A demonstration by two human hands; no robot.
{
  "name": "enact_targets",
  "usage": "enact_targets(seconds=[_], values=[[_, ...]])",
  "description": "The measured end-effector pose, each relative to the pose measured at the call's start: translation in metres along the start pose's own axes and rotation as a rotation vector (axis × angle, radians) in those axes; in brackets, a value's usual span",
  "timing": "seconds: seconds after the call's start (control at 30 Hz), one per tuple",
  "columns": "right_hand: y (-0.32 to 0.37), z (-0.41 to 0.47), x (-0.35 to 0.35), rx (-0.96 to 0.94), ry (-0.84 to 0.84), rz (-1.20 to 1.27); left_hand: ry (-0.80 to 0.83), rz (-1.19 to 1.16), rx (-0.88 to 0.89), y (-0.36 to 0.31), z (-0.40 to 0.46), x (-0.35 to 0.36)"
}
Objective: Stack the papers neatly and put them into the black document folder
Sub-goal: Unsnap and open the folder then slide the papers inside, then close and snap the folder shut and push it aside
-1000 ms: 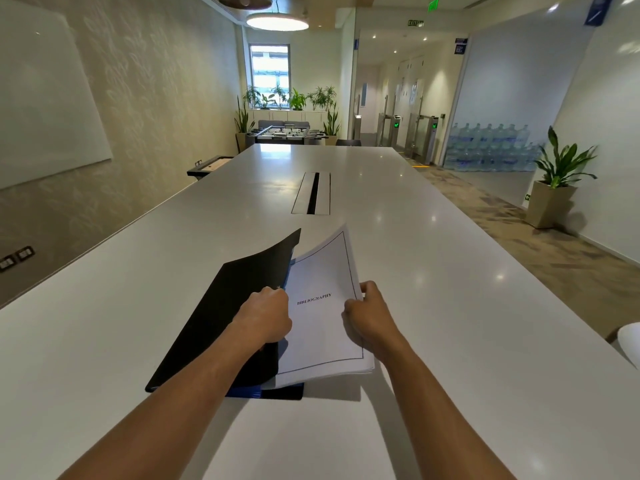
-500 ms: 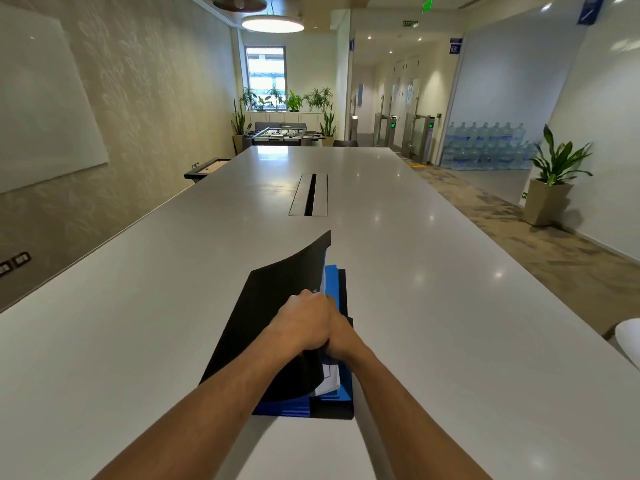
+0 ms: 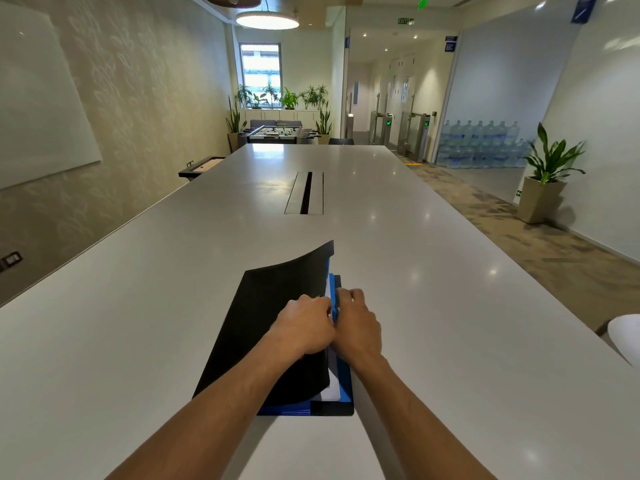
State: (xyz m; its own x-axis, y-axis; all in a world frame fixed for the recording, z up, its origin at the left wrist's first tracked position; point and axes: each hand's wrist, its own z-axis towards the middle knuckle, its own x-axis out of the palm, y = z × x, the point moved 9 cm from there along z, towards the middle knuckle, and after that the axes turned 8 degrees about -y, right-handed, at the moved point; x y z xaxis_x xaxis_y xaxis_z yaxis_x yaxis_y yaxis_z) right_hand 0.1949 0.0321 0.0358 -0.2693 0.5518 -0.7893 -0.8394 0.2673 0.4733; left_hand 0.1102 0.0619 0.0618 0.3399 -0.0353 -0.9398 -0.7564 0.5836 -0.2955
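White tabletop point(image 3: 138, 341) fills the scene, and the black document folder point(image 3: 270, 327) is taken as the landmark. At its near edge a blue inner layer is exposed, and a sliver of the papers point(image 3: 329, 389) is seen tucked under the front cover. On the cover the left hand point(image 3: 304, 327) is curled, pinching the cover's free edge. Just right of that edge the right hand point(image 3: 358, 323) is laid over the blue lining, fingers bent; what it holds cannot be told. The folder's long axis runs away from the person, the cover's far corner lifted. The papers lie beneath both hands, nearer the right one, so lowering the cover is judged next. Beyond the folder a cable slot point(image 3: 304, 192) is set into the table.
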Motion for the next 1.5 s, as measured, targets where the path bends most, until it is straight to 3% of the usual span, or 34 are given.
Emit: enact_targets(seconds=[0.23,0.4,0.53,0.67,0.83,1.0,1.5], values=[[-0.029,-0.007,0.005,0.101,-0.027,0.050,0.051,0.009,0.018,-0.003,-0.001,0.019],[-0.048,-0.008,0.007,0.305,-0.088,0.295,0.041,0.055,0.051,-0.005,-0.004,0.022],[-0.050,-0.013,0.008,0.262,-0.104,0.323,-0.027,0.210,0.161,-0.010,-0.012,0.033],[-0.050,-0.017,0.006,0.232,-0.122,0.304,-0.086,0.241,0.134,-0.001,-0.015,0.042],[-0.041,-0.019,0.007,0.124,-0.133,0.281,-0.179,-0.203,0.075,0.029,-0.010,0.035],[-0.026,-0.022,0.016,-0.042,-0.082,0.108,-0.246,-0.359,0.127,0.045,-0.017,0.041],[-0.019,-0.025,0.032,-0.163,0.054,-0.152,-0.275,-0.160,0.204,0.043,-0.012,0.056]])
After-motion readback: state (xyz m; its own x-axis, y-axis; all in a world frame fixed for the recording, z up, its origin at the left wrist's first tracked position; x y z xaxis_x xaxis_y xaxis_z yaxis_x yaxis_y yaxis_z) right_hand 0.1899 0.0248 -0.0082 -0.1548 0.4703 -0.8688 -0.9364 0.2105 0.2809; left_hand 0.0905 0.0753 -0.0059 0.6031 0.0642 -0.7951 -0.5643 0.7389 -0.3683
